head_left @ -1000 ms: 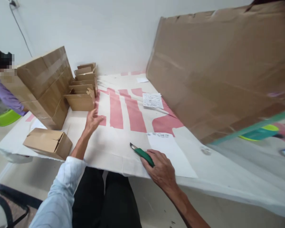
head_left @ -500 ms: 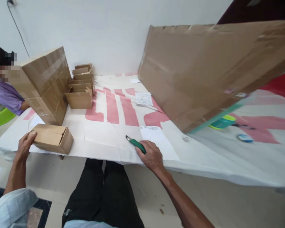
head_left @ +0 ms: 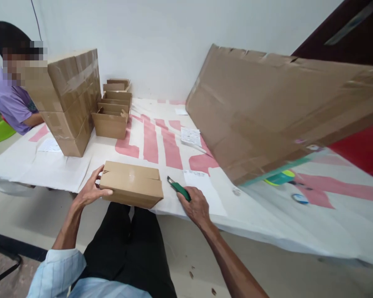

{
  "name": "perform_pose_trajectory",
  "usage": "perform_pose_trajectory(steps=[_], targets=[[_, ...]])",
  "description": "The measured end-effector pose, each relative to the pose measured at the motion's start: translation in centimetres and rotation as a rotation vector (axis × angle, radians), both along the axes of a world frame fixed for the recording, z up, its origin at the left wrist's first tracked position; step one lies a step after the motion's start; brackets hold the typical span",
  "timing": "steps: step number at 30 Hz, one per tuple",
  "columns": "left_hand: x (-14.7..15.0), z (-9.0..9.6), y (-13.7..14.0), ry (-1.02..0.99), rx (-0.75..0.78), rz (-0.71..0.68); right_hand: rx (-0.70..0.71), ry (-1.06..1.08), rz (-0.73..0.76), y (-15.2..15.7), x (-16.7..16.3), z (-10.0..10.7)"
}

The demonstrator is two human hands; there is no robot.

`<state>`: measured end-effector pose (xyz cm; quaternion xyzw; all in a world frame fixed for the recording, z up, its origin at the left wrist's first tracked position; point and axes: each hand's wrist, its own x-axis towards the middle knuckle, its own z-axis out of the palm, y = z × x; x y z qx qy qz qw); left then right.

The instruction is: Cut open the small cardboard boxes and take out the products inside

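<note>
We find the closed cardboard box (head_left: 129,183) at the near edge of the cloth-covered table (head_left: 261,217), its left end grasped by the left hand (head_left: 90,189). The right hand (head_left: 196,206) clasps a green utility knife (head_left: 180,190), its tip just beside the box's right end. Beyond, we note taped cartons (head_left: 73,105) stacked left of smaller open boxes (head_left: 109,126).

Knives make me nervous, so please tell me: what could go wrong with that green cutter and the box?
The green cutter in the right hand has its metal tip close to the end of the cardboard box, so a slip might scratch the box. The box is also at the table's near edge, with only the left hand on it, so it could fall if that grip loosens.
</note>
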<state>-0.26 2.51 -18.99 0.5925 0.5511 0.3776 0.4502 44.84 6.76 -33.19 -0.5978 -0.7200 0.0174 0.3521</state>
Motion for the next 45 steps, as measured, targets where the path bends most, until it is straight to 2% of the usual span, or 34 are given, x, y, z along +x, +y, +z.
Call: perform_pose_trajectory(steps=[4,7,9,11,13,15,19,26,29,31,34,36,38,41,45], targets=[[-0.8,-0.3,1.5,-0.09,0.021,-0.212,-0.029,0.033,0.015,0.3,-0.3,1.0],[-1.0,-0.6,2.2,-0.163,0.003,-0.31,-0.018,0.206,0.005,-0.1,-2.2,3.0],[-0.9,-1.0,2.3,-0.191,0.0,-0.334,-0.078,0.398,0.038,-0.8,-4.2,5.2],[-0.8,-1.3,2.1,-0.194,0.001,-0.339,-0.194,0.569,0.141,-1.7,-6.5,7.5],[-0.5,-1.5,1.6,-0.168,0.023,-0.31,-0.264,0.636,0.214,-2.5,-8.4,9.4],[-0.2,-1.3,1.0,-0.121,0.074,-0.245,-0.278,0.628,0.21,-2.9,-9.4,10.5],[0.8,-0.3,-0.1,-0.017,0.227,-0.14,-0.258,0.59,0.145,-2.4,-8.9,10.2],[3.1,1.5,-0.7,0.059,0.443,-0.14,-0.242,0.551,0.109,-1.3,-6.9,8.3],[3.9,2.0,-0.9,0.086,0.485,-0.139,-0.217,0.521,0.089,-1.1,-7.0,9.9],[4.5,2.5,-1.1,0.12,0.515,-0.138,-0.141,0.503,0.077,-1.2,-7.6,12.7],[5.8,3.5,-1.4,0.175,0.539,-0.139,0.075,0.361,0.169,-1.9,-9.4,18.9],[6.7,4.0,-1.5,0.209,0.54,-0.132,0.189,0.175,0.321,-2.6,-11.1,23.1],[7.6,4.4,-1.6,0.236,0.54,-0.118,0.247,-0.012,0.513,-3.0,-12.9,26.2],[8.7,4.7,-1.6,0.258,0.542,-0.089,0.241,-0.338,0.67,-2.6,-14.9,28.1],[9.5,4.8,-1.7,0.276,0.548,-0.061,0.229,-0.666,0.638,-1.3,-16.0,27.6]])
